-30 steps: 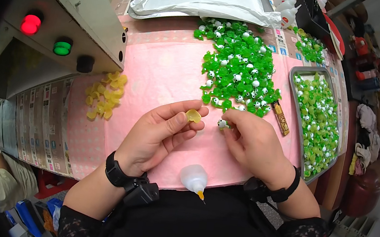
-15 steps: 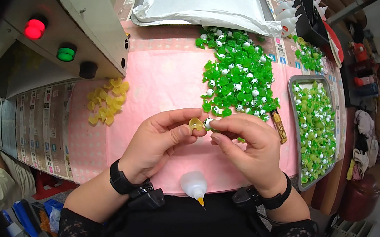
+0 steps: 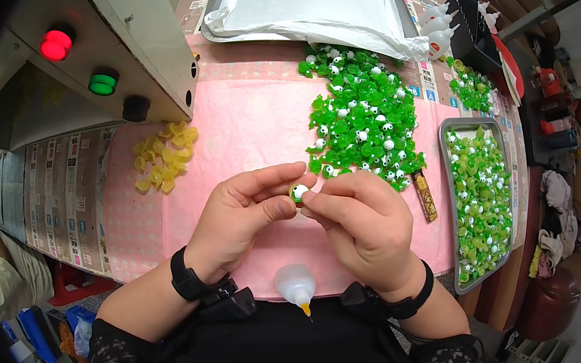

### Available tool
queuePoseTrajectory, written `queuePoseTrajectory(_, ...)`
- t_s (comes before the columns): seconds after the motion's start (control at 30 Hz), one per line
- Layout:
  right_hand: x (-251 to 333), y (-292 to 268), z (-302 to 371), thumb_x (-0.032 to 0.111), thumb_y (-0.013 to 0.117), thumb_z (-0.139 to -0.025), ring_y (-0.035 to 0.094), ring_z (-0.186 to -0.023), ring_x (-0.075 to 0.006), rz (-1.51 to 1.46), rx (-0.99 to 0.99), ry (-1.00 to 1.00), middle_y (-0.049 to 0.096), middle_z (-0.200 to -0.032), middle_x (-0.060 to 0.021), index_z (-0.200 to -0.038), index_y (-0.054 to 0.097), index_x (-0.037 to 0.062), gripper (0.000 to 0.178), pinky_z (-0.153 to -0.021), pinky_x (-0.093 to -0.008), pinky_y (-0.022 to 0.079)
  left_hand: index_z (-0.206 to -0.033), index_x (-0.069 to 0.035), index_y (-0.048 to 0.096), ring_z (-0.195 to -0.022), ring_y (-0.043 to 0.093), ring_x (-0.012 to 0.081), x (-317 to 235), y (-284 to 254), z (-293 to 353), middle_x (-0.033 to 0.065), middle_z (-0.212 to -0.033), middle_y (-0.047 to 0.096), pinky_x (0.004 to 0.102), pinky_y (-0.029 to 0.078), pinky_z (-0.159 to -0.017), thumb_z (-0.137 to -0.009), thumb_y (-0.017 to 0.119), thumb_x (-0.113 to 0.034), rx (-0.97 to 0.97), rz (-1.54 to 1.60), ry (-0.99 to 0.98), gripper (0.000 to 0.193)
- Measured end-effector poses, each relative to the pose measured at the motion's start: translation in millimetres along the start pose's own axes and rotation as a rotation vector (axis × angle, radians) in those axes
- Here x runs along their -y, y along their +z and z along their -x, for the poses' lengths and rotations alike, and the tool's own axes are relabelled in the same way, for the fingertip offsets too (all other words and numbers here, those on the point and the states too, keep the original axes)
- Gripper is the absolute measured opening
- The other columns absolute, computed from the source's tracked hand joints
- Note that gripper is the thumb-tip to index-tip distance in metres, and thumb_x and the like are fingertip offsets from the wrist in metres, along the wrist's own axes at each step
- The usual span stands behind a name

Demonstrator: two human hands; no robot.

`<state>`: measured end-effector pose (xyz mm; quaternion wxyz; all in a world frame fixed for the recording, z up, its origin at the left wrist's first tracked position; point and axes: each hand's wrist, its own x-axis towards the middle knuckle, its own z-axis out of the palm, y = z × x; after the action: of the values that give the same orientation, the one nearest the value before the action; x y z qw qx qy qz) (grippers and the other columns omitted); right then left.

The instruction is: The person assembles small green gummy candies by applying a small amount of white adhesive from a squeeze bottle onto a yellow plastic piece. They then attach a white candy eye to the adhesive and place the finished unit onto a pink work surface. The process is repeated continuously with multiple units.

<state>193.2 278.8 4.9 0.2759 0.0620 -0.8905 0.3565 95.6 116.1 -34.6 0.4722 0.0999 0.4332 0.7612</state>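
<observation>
Our hands have met: left hand [image 3: 244, 223] and right hand [image 3: 365, 224] fingers pinch the green piece [image 3: 298, 193]; we press squarely, gently.

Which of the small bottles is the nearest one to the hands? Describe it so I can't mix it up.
Start at the pink mat and go to its near edge, by the person's body. Between the two wrists lies a small clear squeeze bottle, on its side. Unlike the white bottles beyond the foil-lined tray, it has an orange tip and lies alone.
</observation>
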Motion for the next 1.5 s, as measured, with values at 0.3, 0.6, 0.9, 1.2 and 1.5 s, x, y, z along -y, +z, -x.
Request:
queuePoseTrajectory(0.3, -7.9, 13.1, 1.6, 0.002, 0.068, -0.069, 0.063, -0.075, -0.0256, 0.102, -0.020, -0.123, 0.066, -0.091, -0.0109, -0.088, 0.067, 0.0025, 0.019, -0.063, -0.0352, 0.047, -0.131, 0.001, 0.054, -0.102, 0.064, 0.0146, 3.5, -1.6, 1.4, 0.0126, -0.119, 0.065, 0.0268, 0.053, -0.087, -0.092, 0.061, -0.002, -0.057, -0.036, 0.033, 0.040)
queuePoseTrajectory(0.6, -9.8, 15.0, -1.2, 0.014, 0.076, -0.072, 0.058, -0.074, -0.0242, 0.047, -0.074, 0.018, 0.059, -0.083, -0.0067, -0.094, 0.066, 0.0070, 0.025, -0.064, -0.0348, 0.045, -0.140, -0.002, 0.040, -0.103, 0.063, 0.0165, -4.9, 3.0, -2.4, 0.0116, -0.114, 0.065, 0.0286, 0.052, -0.091, -0.092, 0.064, -0.012, 0.019, 0.132, -0.070, 0.054)
queuePoseTrajectory(0.9, -17.0, 11.5, 1.9, 0.016, 0.075, -0.074, 0.056, -0.072, -0.0255, -0.116, 0.035, 0.054, 0.058, -0.083, -0.0084, -0.093, 0.065, 0.0052, 0.024, -0.064, -0.0350, 0.044, -0.100, -0.001, 0.061, -0.092, 0.055, 0.0115, -1.9, -7.4, -5.8, 0.0047, -0.103, 0.055, 0.0248, 0.049, -0.085, -0.084, 0.067, 0.005, 0.080, -0.312, 0.333, 0.019)
queuePoseTrajectory(1.2, -19.1, 5.3, 4.3, 0.007, 0.073, -0.071, 0.056, -0.070, -0.0285, -0.274, 0.126, 0.096, 0.056, -0.080, -0.0101, -0.086, 0.063, 0.0035, 0.018, -0.061, -0.0383, 0.045, -0.089, -0.001, 0.063, -0.087, 0.057, 0.0118, -1.4, -9.9, -7.8, 0.0047, -0.095, 0.058, 0.0250, 0.049, -0.079, -0.082, 0.072, 0.000, 0.118, -0.290, 0.243, 0.011)
queuePoseTrajectory(1.5, -21.1, 4.0, 5.4, 0.007, 0.073, -0.071, 0.054, -0.069, -0.0291, -0.262, 0.141, 0.081, 0.053, -0.078, -0.0098, -0.083, 0.062, 0.0033, 0.017, -0.061, -0.0389, 0.044, -0.087, -0.001, 0.064, -0.084, 0.057, 0.0122, 0.2, -8.9, -7.3, 0.0054, -0.093, 0.059, 0.0251, 0.048, -0.076, -0.080, 0.074, 0.000, 0.100, -0.351, 0.259, 0.012)
